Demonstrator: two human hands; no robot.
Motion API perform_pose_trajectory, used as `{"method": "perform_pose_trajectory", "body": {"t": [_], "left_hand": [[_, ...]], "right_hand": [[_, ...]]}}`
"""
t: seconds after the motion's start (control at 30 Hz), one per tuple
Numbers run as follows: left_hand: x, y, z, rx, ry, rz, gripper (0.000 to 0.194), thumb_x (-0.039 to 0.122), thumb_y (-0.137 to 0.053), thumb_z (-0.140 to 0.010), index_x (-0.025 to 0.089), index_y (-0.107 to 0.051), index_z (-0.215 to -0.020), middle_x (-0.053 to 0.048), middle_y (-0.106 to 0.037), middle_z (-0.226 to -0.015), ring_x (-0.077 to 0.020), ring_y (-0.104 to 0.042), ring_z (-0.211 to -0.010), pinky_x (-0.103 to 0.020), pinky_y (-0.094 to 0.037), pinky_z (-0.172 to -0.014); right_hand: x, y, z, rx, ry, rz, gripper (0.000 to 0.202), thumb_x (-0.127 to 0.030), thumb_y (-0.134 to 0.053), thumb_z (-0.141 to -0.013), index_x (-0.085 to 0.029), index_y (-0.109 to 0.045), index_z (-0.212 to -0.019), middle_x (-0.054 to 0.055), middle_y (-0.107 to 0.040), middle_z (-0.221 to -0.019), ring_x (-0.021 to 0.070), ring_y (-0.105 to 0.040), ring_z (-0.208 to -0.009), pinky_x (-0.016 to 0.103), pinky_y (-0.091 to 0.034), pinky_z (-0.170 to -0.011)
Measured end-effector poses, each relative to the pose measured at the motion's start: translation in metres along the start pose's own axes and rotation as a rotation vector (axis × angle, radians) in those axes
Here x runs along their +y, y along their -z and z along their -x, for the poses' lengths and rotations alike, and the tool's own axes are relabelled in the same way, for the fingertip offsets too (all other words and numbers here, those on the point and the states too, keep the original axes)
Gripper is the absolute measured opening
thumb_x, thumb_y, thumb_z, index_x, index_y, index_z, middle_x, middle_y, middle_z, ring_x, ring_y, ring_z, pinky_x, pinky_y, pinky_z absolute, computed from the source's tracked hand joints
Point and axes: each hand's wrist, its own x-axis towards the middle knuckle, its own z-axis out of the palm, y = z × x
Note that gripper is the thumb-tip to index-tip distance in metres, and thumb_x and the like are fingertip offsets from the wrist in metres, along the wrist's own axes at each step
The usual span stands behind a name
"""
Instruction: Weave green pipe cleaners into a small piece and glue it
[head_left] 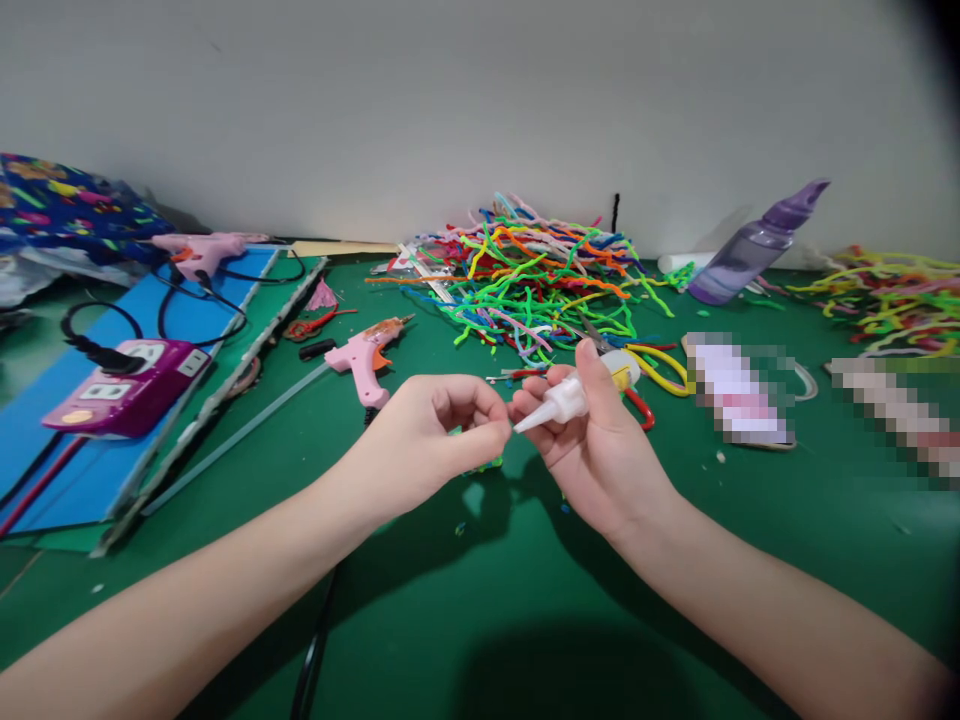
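A small white glue bottle (566,400) with a long tapered nozzle lies in my right hand (611,455), held between the thumb and fingers. Its nozzle points left and down. My left hand (431,432) is closed in a pinch right at the nozzle tip; whatever sits between its fingertips is too small or hidden to make out. Under the left fingers a small green piece (491,466) shows on the table, mostly covered by the hand. Behind the right hand are scissors with yellow handles (667,370), partly hidden, and a red handle (641,408).
A heap of coloured pipe cleaners (540,270) lies against the wall. To the left are a pink glue gun (364,360) with its cord, a purple power strip (142,385) and another glue gun (199,250). A purple bottle (750,250) and blurred-out phone-like objects (742,395) lie right.
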Motion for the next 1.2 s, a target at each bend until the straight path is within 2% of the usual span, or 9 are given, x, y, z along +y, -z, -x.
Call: {"method": "perform_pose_trajectory", "body": {"t": [0.13, 0.33, 0.43, 0.6, 0.73, 0.87, 1.0, 1.1, 1.2], "left_hand": [[0.001, 0.005, -0.001, 0.049, -0.021, 0.024, 0.006, 0.013, -0.058, -0.07, 0.014, -0.056, -0.065, 0.007, -0.046, -0.051, -0.0037, -0.036, -0.046, -0.016, -0.026, -0.044], [0.011, 0.021, -0.003, 0.305, -0.217, -0.074, 0.01, 0.021, -0.057, -0.078, 0.016, -0.056, -0.069, 0.005, -0.047, -0.055, -0.0074, -0.042, -0.053, -0.019, -0.033, -0.051], [0.006, 0.021, -0.007, 0.225, -0.252, -0.384, 0.013, 0.028, -0.055, -0.082, 0.016, -0.058, -0.077, 0.003, -0.055, -0.062, -0.0097, -0.049, -0.056, -0.022, -0.037, -0.055], [-0.018, 0.01, -0.014, 0.013, -0.323, -1.014, 0.016, 0.024, -0.049, -0.087, 0.016, -0.059, -0.076, 0.001, -0.063, -0.066, -0.0124, -0.054, -0.058, -0.028, -0.038, -0.065], [-0.027, 0.004, -0.027, 0.056, -0.381, -1.192, 0.019, 0.024, -0.05, -0.086, 0.016, -0.058, -0.072, 0.0, -0.064, -0.064, -0.0138, -0.056, -0.057, -0.03, -0.038, -0.068], [-0.03, 0.008, -0.049, 0.073, -0.342, -1.189, 0.019, 0.028, -0.052, -0.084, 0.016, -0.061, -0.072, -0.002, -0.064, -0.061, -0.015, -0.058, -0.055, -0.027, -0.038, -0.059], [-0.033, 0.01, -0.063, 0.069, -0.382, -1.074, 0.018, 0.017, -0.048, -0.083, 0.017, -0.064, -0.089, -0.005, -0.07, -0.085, -0.0183, -0.064, -0.076, -0.029, -0.045, -0.069], [-0.033, 0.009, -0.058, 0.067, -0.506, -1.005, 0.035, 0.003, -0.039, -0.079, 0.016, -0.061, -0.103, -0.008, -0.064, -0.113, -0.0186, -0.059, -0.103, -0.031, -0.044, -0.085], [-0.032, 0.01, -0.044, 0.096, -0.416, -1.016, 0.024, 0.014, -0.04, -0.086, 0.015, -0.06, -0.099, -0.007, -0.066, -0.101, -0.0195, -0.061, -0.093, -0.033, -0.045, -0.08]], "right_hand": [[-0.001, 0.0, -0.001, 0.039, -0.004, -0.02, 0.031, -0.046, -0.074, -0.067, -0.018, -0.061, -0.067, -0.001, -0.069, -0.062, 0.013, -0.068, -0.057, 0.022, -0.058, -0.059], [-0.005, 0.001, -0.007, 0.105, -0.024, -0.034, 0.034, -0.048, -0.074, -0.066, -0.017, -0.059, -0.065, 0.0, -0.069, -0.06, 0.013, -0.067, -0.055, 0.024, -0.059, -0.06], [-0.006, 0.0, -0.008, 0.096, -0.007, -0.02, 0.033, -0.047, -0.074, -0.066, -0.017, -0.059, -0.066, -0.001, -0.068, -0.059, 0.0127, -0.066, -0.053, 0.024, -0.059, -0.059], [-0.004, 0.001, -0.009, 0.078, 0.081, 0.025, 0.021, -0.031, -0.075, -0.066, -0.017, -0.06, -0.068, -0.003, -0.065, -0.059, 0.0119, -0.065, -0.056, 0.025, -0.057, -0.061], [-0.001, 0.006, -0.011, 0.053, 0.068, 0.04, 0.016, -0.025, -0.073, -0.067, -0.016, -0.06, -0.068, -0.004, -0.064, -0.06, 0.0109, -0.063, -0.056, 0.024, -0.055, -0.059], [0.0, 0.009, -0.013, 0.051, 0.073, 0.04, 0.013, -0.025, -0.07, -0.069, -0.017, -0.06, -0.068, -0.005, -0.062, -0.059, 0.01, -0.062, -0.055, 0.023, -0.054, -0.059], [0.002, 0.013, -0.018, 0.054, 0.081, 0.045, 0.013, -0.026, -0.068, -0.071, -0.017, -0.059, -0.066, -0.005, -0.061, -0.058, 0.0093, -0.06, -0.053, 0.025, -0.054, -0.06], [0.003, 0.018, -0.024, 0.062, 0.11, 0.072, 0.014, -0.027, -0.069, -0.069, -0.016, -0.06, -0.066, -0.004, -0.061, -0.058, 0.0094, -0.059, -0.051, 0.025, -0.053, -0.058], [0.006, 0.023, -0.029, 0.077, 0.099, 0.103, 0.017, -0.028, -0.07, -0.067, -0.016, -0.059, -0.065, -0.005, -0.06, -0.057, 0.0097, -0.059, -0.051, 0.024, -0.052, -0.055]]}}
